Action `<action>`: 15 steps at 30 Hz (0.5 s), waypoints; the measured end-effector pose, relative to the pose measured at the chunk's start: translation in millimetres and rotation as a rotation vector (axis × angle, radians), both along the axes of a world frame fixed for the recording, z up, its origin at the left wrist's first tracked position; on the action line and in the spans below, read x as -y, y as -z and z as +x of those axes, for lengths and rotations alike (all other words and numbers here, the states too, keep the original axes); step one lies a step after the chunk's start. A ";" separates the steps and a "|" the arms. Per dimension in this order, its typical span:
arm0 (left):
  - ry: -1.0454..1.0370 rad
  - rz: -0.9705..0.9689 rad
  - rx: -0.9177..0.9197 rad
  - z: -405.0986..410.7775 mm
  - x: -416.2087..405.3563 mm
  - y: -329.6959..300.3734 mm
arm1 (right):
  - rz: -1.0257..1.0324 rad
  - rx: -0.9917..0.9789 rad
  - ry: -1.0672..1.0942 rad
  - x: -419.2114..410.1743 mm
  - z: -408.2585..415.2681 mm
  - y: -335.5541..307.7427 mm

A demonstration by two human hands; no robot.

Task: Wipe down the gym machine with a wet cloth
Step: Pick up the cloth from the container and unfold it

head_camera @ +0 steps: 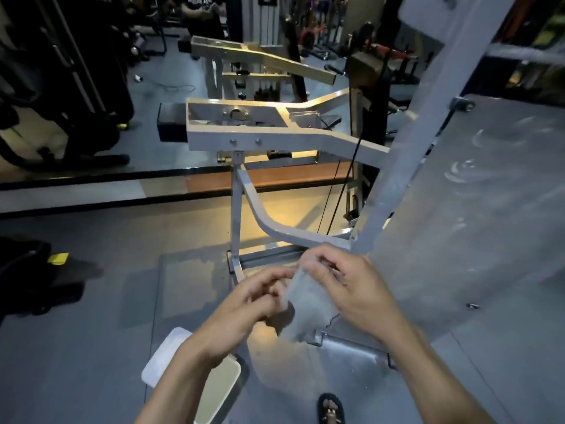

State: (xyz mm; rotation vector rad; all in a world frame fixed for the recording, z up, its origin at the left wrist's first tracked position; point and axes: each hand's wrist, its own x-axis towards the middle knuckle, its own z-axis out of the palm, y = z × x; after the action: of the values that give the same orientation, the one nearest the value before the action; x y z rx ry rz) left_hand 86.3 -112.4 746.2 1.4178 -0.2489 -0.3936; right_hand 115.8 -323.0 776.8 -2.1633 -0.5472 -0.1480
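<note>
A grey cloth (308,304) hangs between both hands at the lower middle of the head view. My right hand (345,286) pinches its upper edge, fingers curled over the top. My left hand (260,298) grips the cloth's left side with curled fingers. Behind and above them stands the white steel gym machine (275,136), with a flat horizontal arm, a curved lower tube (263,218) and a thick slanted post (406,154) on the right. The cloth does not touch the frame.
A wall mirror behind the machine reflects it and other gym equipment. A grey panel (483,194) stands at right. A white pad (165,356) and a beige pedal (217,390) lie below my left arm. A sandalled foot (331,408) shows at the bottom. Dark gear (27,270) lies at left.
</note>
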 end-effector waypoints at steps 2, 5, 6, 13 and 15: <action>0.105 0.049 0.043 4.9 15.0 -17.7 | 0.001 -0.004 -0.070 11.0 3.3 -13.7; 0.198 0.083 0.085 12.6 36.3 -35.4 | 0.101 -0.052 -0.073 26.9 7.4 -30.0; 0.206 0.090 0.095 15.9 42.1 -38.9 | 0.181 -0.088 -0.040 31.7 9.0 -33.2; 0.070 0.097 0.168 50.9 88.4 -59.6 | 0.793 -0.804 0.100 78.6 16.6 -24.8; 0.052 0.095 0.171 63.3 108.6 -65.2 | 0.898 -0.839 0.066 91.6 15.6 -22.7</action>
State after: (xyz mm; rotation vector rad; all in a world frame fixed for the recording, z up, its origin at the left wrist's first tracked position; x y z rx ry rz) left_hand 149.6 -221.0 811.4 1.5426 -0.4109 -0.3301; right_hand 131.5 -414.6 799.6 -1.1900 0.0952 0.4012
